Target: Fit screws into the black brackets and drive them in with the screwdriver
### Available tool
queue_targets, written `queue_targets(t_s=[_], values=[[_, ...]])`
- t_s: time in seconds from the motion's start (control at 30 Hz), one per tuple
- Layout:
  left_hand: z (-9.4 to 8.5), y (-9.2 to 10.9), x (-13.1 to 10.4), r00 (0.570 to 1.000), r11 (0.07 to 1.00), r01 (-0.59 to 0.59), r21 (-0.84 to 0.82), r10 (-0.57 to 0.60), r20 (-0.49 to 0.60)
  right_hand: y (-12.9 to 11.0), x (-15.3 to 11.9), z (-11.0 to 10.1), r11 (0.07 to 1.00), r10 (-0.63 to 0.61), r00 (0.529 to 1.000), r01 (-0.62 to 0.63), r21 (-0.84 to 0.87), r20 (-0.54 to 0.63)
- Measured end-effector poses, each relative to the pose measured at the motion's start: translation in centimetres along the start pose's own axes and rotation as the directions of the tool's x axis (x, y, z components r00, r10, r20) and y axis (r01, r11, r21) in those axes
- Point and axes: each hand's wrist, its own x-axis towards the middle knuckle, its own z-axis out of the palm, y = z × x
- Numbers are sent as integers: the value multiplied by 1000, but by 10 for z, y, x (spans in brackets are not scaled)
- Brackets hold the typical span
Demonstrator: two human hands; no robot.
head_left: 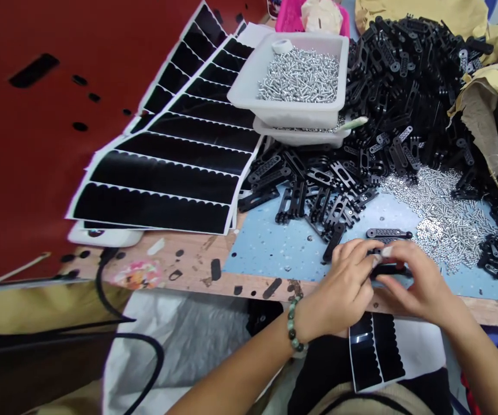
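At the table's front edge my two hands meet over a small black plastic part [391, 270]. My left hand [349, 281], with a beaded bracelet on the wrist, has its fingers pressed together at the part's left end. My right hand [424, 282] curls thumb and fingers around it from the other side; the fingertips partly hide it. Just beyond the fingers lies another black plastic link [388, 233] with a patterned face. On my lap rests a sheet of black scallop-edged stickers [376, 351].
A large heap of black plastic parts [404, 75] covers the back right. Loose screws and nuts [452, 222] lie on the blue mat [270, 248]. A white tub [242, 95] of screws stands behind, beside black sticker sheets [166, 173]. A black cable [100, 282] hangs at left.
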Motion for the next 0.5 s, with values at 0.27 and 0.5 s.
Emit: queue_targets(t_s=[0.27, 0.5], values=[[4, 0, -17, 965, 980, 46, -194, -93, -245, -10, 1, -1, 987, 33, 998, -24, 162, -55], [13, -7, -15, 987, 949, 91, 302, -45, -157, 24, 6, 10, 866, 463, 879, -424, 264, -110]])
